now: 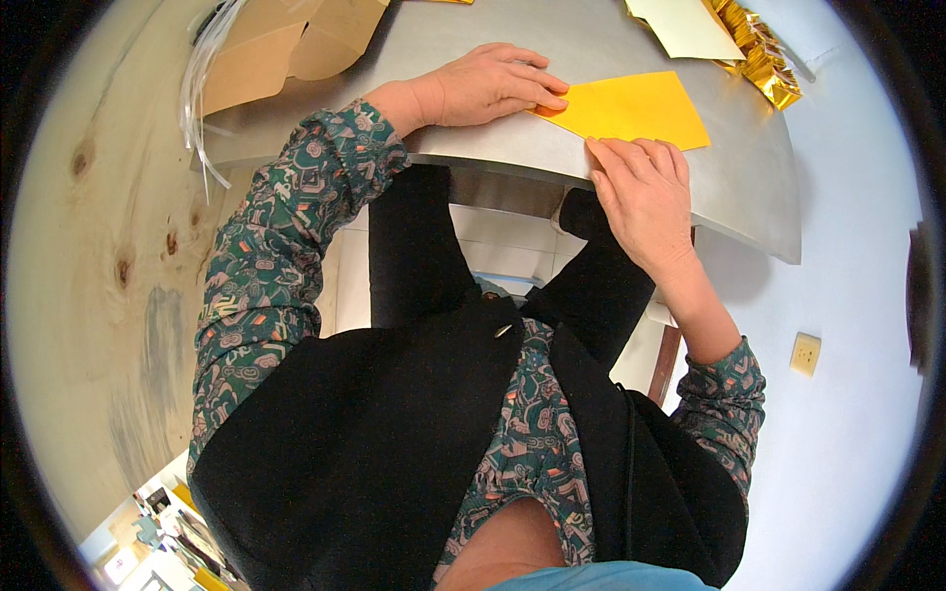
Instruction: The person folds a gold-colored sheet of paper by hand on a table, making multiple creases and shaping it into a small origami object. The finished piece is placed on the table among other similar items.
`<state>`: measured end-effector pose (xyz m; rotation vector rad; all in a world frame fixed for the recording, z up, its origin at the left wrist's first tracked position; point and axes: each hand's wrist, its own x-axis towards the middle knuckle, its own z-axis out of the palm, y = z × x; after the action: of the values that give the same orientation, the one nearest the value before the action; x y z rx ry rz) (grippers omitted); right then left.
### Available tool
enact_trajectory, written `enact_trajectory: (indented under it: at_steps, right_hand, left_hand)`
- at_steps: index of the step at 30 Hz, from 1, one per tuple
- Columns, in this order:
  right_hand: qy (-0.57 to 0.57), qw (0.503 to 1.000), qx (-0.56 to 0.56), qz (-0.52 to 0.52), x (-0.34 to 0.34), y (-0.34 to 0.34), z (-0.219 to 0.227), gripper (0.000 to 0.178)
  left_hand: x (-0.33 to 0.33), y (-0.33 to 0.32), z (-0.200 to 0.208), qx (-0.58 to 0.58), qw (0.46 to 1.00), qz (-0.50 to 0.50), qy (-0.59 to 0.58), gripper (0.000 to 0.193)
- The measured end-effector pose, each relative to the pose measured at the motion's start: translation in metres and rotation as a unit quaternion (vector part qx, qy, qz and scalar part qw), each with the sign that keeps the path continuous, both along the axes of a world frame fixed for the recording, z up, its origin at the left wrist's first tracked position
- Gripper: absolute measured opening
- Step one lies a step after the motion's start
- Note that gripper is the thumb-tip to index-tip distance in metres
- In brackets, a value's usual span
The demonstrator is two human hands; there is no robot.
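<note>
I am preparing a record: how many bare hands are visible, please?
2: the left hand at the left end of the yellow sheet, the right hand at its near edge.

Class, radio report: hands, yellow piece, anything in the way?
Left hand and right hand touching yellow piece. Piece on metal table. Brown cardboard off left, apart from it.

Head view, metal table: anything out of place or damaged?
One oddity: loose white strips at the left end of the metal table trail past its near edge, beside the brown cardboard, so they look stray. The yellow sheet at the left hand and right hand shows no visible damage.
</note>
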<state>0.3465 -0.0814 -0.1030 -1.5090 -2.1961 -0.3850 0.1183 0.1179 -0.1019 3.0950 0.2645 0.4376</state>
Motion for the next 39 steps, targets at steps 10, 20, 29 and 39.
enact_trajectory:
  at_steps: [10, 20, 29, 39]
  right_hand:
    - [0.020, 0.999, 0.017, -0.039, 0.008, -0.016, -0.003, 0.029]
    - [0.106, 0.991, 0.003, -0.082, 0.015, -0.018, -0.029, 0.026]
    - [0.205, 0.977, -0.003, -0.060, 0.014, -0.022, -0.037, 0.026]
    - [0.161, 0.984, -0.027, -0.072, 0.019, -0.025, -0.030, 0.026]
  left_hand:
    - [-0.001, -0.003, 0.003, 0.011, 1.000, 0.012, 0.022, 0.034]
    - [0.018, -0.032, 0.004, 0.160, 0.981, 0.030, 0.107, 0.057]
    - [0.013, -0.032, 0.006, 0.142, 0.983, 0.024, 0.112, 0.061]
    - [0.007, -0.024, 0.001, 0.153, 0.983, 0.015, 0.095, 0.056]
